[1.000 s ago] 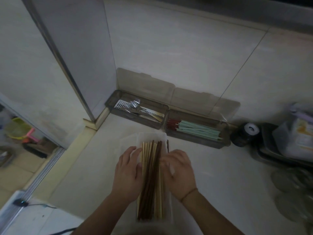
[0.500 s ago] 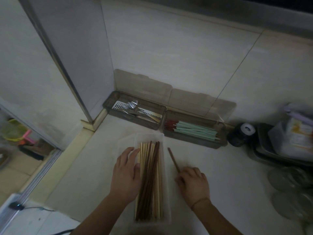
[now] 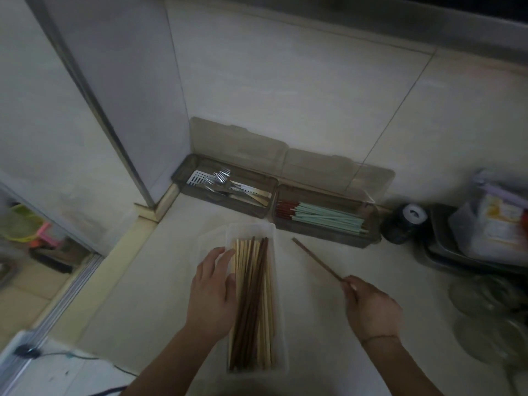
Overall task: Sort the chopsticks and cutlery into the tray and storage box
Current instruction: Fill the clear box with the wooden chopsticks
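The right hand (image 3: 371,307) pinches the near end of a single dark brown chopstick (image 3: 315,258), whose free end points far and left above the pale worktop (image 3: 328,324); whether that far tip touches the surface cannot be told. To its left, the left hand (image 3: 213,292) rests with fingers straight and slightly spread on the left rim of a clear plastic tray (image 3: 278,281), the fingertips touching the outermost of the bundled chopsticks (image 3: 254,304) that lie lengthwise inside it, light wooden ones mixed with dark brown ones. Beyond the tray, against the tiled wall, stands a smoky grey storage box (image 3: 323,232) with two compartments and its lids tipped back against the wall. The left compartment holds metal cutlery (image 3: 228,185), forks among it, on a perforated insert; the right compartment holds mint-green chopsticks (image 3: 328,217) with red ends, laid sideways. Just right of the box sits a dark round jar (image 3: 405,222) with a pale top. Further right a dark metal tray (image 3: 445,247) carries plastic-wrapped packages (image 3: 497,224), and glass lids (image 3: 491,324) lie on the worktop near the right edge.
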A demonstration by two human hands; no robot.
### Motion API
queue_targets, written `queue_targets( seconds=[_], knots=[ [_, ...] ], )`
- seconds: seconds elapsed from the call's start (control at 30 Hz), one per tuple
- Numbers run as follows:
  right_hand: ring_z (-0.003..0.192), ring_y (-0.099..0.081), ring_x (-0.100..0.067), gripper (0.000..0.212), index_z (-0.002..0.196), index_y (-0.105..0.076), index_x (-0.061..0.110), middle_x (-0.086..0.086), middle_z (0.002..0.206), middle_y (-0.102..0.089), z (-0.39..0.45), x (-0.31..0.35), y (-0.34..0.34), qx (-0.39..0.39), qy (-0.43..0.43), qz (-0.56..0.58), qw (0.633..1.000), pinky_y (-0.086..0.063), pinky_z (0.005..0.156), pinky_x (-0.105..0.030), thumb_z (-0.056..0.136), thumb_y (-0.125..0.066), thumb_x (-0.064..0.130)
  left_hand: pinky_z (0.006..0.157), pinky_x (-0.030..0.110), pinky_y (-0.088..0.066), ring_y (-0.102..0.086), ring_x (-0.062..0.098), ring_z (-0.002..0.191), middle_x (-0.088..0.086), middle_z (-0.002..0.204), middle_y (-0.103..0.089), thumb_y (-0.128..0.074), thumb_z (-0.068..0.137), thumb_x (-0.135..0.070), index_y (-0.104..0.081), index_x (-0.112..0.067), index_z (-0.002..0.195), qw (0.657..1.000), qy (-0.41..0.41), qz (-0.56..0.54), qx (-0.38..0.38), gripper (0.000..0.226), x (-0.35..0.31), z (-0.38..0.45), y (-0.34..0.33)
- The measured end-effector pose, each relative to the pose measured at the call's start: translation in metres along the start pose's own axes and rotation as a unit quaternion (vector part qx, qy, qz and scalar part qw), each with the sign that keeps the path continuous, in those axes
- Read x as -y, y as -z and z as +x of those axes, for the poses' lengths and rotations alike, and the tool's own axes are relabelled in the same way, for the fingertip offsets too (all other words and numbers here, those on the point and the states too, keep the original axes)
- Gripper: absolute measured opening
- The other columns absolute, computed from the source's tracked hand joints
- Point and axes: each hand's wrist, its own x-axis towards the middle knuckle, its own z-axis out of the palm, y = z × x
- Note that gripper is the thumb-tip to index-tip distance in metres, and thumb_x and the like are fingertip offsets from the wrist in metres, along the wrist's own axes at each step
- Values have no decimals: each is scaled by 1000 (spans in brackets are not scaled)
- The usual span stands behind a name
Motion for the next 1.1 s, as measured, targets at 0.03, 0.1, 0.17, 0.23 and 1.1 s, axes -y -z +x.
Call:
queue_targets(
  seconds=[0.03, 0.1, 0.17, 0.23, 1.1],
  knots=[
    [43, -58, -27, 26, 85, -72, 24, -3, 56, -64, -1, 0, 10, -37, 11, 33, 999, -37, 46, -24, 89, -51, 40, 104, 35, -31, -32, 15, 129, -2, 143, -37, -26, 91, -39, -45, -22, 138, 1000, 0, -1, -1, 53, 0, 0, 0],
    [40, -57, -22, 36, 90, -70, 24, 2, 53, -63, -2, 6, 31, -112, 39, 107, 987, -40, 42, -23, 89, -42, 46, 103, 33, -30, -32, 15, 128, -1, 142, -39, -27, 91, -38, -46, -21, 137, 1000, -3, -4, -4, 53, 0, 0, -1],
    [56, -64, -7, 28, 97, -66, 29, 11, 73, -69, 1, 25, 50, -113, 44, 251, 960, -47, 48, -21, 91, -44, 45, 101, 32, -31, -34, 14, 126, 0, 141, -39, -28, 91, -37, -46, -20, 137, 1000, -8, -8, -8, 52, -1, 0, -1],
    [77, -68, -3, 24, 99, -66, 25, 16, 92, -70, 6, 53, 59, -83, 33, 418, 904, -49, 62, -13, 92, -50, 41, 101, 32, -31, -33, 14, 126, -1, 141, -38, -28, 92, -37, -45, -21, 137, 1000, -9, -6, -10, 52, 0, 0, -2],
    [138, -29, -20, 43, 128, -55, 28, 5, 140, -46, -11, 115, -27, 136, 274, 146, 941, -23, 115, -41, 92, -42, 48, 80, 40, -51, -65, 30, 82, 7, 98, -68, -53, 97, -38, -49, -16, 133, 920, 335, -201, -19, 43, 55, 5, 34]
  ],
)
